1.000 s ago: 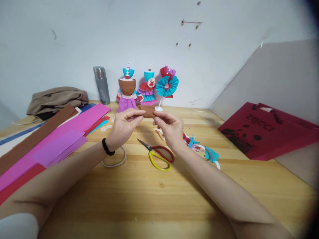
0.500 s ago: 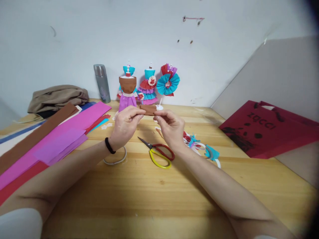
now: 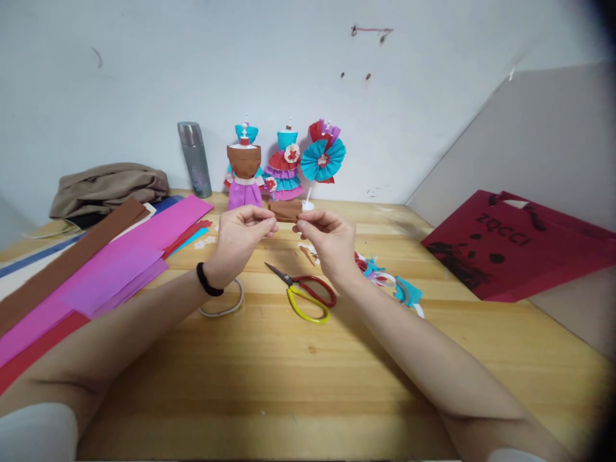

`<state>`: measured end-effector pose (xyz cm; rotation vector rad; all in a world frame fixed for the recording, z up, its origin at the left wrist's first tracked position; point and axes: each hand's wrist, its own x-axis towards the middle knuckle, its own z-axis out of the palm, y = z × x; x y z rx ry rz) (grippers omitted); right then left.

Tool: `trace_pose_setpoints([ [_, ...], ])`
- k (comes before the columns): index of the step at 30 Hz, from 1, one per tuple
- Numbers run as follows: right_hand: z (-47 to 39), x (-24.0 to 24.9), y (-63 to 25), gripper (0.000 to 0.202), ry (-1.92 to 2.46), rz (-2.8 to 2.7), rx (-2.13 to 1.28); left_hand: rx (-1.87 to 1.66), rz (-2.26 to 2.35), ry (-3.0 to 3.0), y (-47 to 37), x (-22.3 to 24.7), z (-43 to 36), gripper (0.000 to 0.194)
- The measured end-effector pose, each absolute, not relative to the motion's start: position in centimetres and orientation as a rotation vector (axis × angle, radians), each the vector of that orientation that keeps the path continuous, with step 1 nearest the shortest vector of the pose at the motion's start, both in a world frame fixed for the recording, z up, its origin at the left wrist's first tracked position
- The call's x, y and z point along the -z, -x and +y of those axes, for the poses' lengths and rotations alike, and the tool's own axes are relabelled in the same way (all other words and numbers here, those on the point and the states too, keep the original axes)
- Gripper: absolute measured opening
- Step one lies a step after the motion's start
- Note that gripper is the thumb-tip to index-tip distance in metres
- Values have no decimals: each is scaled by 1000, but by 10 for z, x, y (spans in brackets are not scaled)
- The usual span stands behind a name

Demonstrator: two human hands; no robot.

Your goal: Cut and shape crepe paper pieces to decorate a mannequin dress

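Between my two hands a strip of brown crepe paper (image 3: pixel 285 211) is stretched level above the table. My left hand (image 3: pixel 243 239) pinches its left end, thumb against the fingers; a black band circles that wrist. At the other end my right hand (image 3: pixel 332 242) pinches the strip the same way. Below the hands lie scissors (image 3: pixel 308 294) with one red and one yellow handle, blades slightly apart. Just behind the left hand stands a small dress form (image 3: pixel 244 163) with a brown paper top, pale waistband and purple skirt.
Two more decorated dress forms (image 3: pixel 287 163) (image 3: pixel 323 159) stand against the wall beside a grey flask (image 3: pixel 195 159). Crepe paper sheets (image 3: pixel 139 247) and a brown cloth (image 3: pixel 110 183) lie left. Paper scraps (image 3: pixel 407 292) and a red bag (image 3: pixel 510 247) are on the right.
The view has shifted slightly. Both hands still hold the brown strip, and its visible face looks a little taller between the fingers.
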<state>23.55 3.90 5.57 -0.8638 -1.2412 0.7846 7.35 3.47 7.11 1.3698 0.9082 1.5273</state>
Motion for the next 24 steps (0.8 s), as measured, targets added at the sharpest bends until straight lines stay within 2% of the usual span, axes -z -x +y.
trace_pose_setpoints([
  [11, 40, -53, -235, 15, 808, -1285, -782, -1568, 884, -1449, -73, -63, 39, 24],
  [16, 44, -46, -236, 18, 788, -1320, -721, -1654, 904, -1659, -70, -60, 44, 17],
  [20, 46, -40, -237, 16, 799, -1394, -577, -1676, 934, -1807, -68, -58, 44, 15],
  [24, 44, -40, -241, 16, 849, -1574, -285, -1710, 952, -1915, -67, -56, 45, 14],
])
